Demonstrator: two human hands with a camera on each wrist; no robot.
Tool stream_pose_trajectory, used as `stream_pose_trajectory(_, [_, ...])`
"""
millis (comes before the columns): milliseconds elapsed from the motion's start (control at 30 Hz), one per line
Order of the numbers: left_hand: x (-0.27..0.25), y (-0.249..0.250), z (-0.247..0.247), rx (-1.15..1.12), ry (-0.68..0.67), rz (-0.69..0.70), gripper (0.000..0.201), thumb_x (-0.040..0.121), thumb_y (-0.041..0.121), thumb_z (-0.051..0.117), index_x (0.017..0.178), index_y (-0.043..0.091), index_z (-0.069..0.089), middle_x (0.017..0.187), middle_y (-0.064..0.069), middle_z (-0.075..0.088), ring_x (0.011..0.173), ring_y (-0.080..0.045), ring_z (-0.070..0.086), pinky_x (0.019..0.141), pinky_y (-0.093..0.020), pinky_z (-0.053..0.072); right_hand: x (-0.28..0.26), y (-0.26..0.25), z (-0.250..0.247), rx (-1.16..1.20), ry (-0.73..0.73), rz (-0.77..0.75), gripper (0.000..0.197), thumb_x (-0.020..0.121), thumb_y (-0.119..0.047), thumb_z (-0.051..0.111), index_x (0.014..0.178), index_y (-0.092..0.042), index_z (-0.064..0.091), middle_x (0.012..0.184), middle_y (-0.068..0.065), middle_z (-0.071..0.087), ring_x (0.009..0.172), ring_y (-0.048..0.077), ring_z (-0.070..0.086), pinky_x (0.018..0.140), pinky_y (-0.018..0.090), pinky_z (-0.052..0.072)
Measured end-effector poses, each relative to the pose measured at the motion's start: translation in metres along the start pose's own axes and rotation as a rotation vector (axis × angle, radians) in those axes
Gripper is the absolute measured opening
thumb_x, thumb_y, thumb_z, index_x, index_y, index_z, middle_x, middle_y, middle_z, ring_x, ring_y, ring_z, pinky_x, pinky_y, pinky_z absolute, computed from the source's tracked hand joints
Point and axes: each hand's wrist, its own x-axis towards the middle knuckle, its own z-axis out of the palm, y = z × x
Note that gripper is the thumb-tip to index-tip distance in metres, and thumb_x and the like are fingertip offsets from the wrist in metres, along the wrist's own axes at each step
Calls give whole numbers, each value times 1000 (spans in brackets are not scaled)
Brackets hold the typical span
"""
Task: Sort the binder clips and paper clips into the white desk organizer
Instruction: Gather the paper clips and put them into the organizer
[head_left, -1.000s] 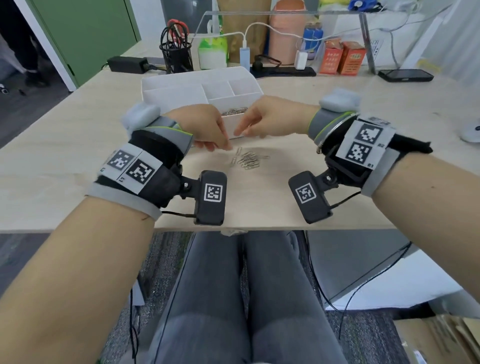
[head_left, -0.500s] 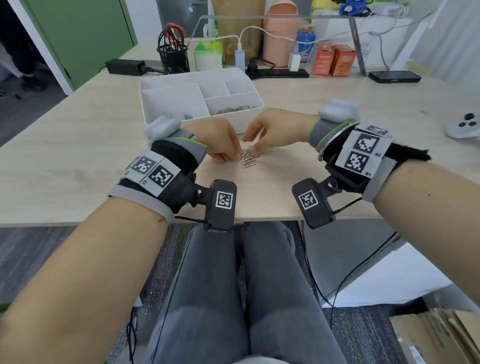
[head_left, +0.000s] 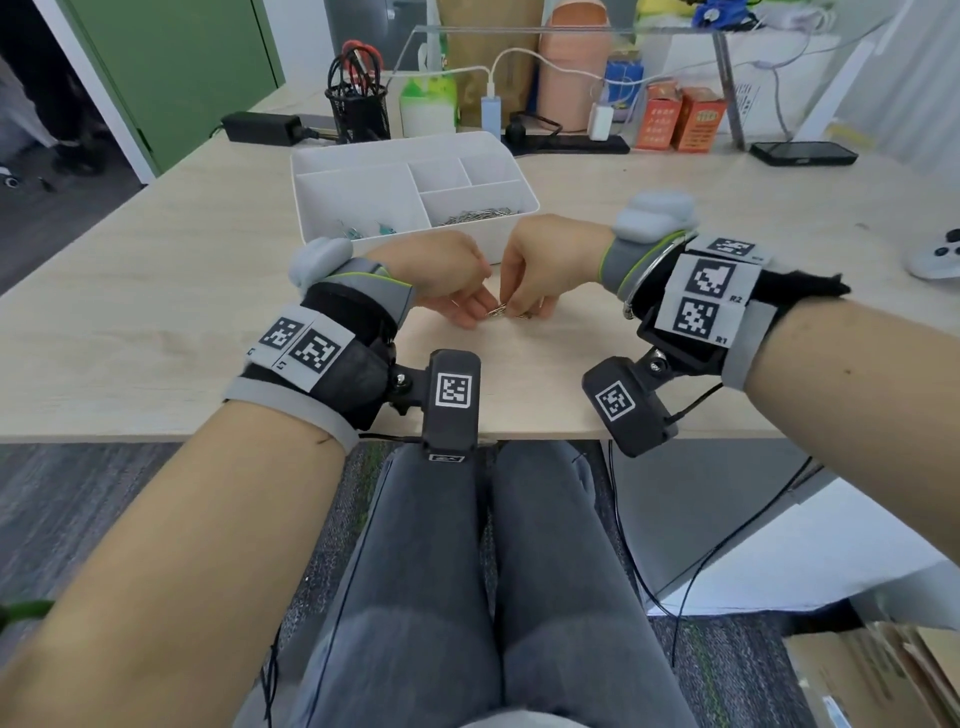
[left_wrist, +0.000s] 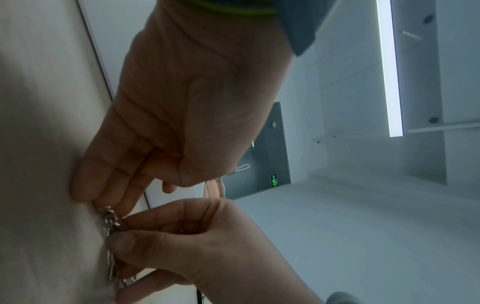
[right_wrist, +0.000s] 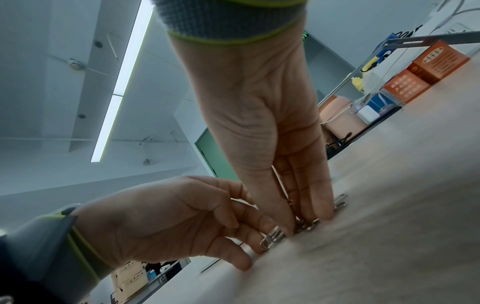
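Both hands meeting over paper clips on surface; right hand pinching pile, left hand fingers curling against it; white desk organizer sitting beyond.

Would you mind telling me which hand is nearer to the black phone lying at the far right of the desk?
Right. The right hand lies between the phone and the left hand, which sits farther toward the desk's left side.

A: How is the light?
B: Even and bright from the head camera, edges bowed. Wrist views are dimmer; a ceiling light strip glares at two o'clock, hands slightly blurred.
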Motion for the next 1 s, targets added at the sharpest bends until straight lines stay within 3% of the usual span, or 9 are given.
stream_pose_trajectory(67, [0,1,0,-35,23,-10,25,93,-8,27,83,8,43,82,-13,56,67,-19,54,74,-34,53,-1,-2,0,10,-3,16,9,74,-6,69,81,-10,73,77,10,73,41,2,62,62,20,56])
stream_pose_trajectory(167, [2,2,0,-111,80,-38,14,96,-1,32,100,4,44,84,-10,55,66,-19,55,74,-36,54,0,-4,0,-15,7,42,7,72,-8,67,72,-14,70,67,4,71,42,1,62,62,18,55])
stream_pose_trajectory(267, [5,0,-1,-153,130,-93,12,98,3,34,103,2,45,83,-12,54,61,-21,54,73,-37,55,1,-9,0,-80,27,64,5,71,-9,65,67,-12,67,52,-3,64,37,0,59,55,15,51])
stream_pose_trajectory(400, [8,-7,-5,-132,55,-184,30,102,9,27,79,3,46,75,-12,50,63,-22,51,92,-42,46,4,-17,3,-142,41,96,5,71,-10,65,73,-6,65,58,5,61,46,12,61,60,24,54])
stream_pose_trajectory(533, [11,-8,-5,-132,21,-199,34,101,11,29,75,2,49,75,-14,53,65,-24,53,87,-40,46,5,-13,2,-150,108,111,12,72,-17,69,79,-7,69,69,6,67,51,15,61,72,31,57])
stream_pose_trajectory(667, [18,-7,-4,-177,-12,-193,42,102,25,29,76,0,51,77,-16,56,66,-26,56,91,-41,50,2,-4,-2,9,121,154,11,72,-12,63,78,-6,71,71,8,71,50,7,65,77,28,57])
stream_pose_trajectory(833, [23,2,2,-251,-35,-190,59,100,47,25,85,-3,52,81,-20,60,69,-29,62,49,-29,57,-7,-7,-19,220,171,136,20,74,-3,61,89,5,72,70,9,71,60,12,69,80,30,59])
stream_pose_trajectory(933, [26,10,10,-270,-19,-129,62,99,49,23,83,-2,55,76,-19,62,65,-27,64,54,-29,57,-11,-13,-23,285,165,75,17,73,0,62,87,4,71,70,11,69,66,18,70,80,33,59])
stream_pose_trajectory(1000, [27,12,13,-294,4,-95,49,99,34,30,77,-1,56,71,-17,63,61,-25,64,52,-28,57,-11,-15,-23,311,168,56,17,73,1,66,89,5,71,68,10,67,61,15,68,78,33,59])
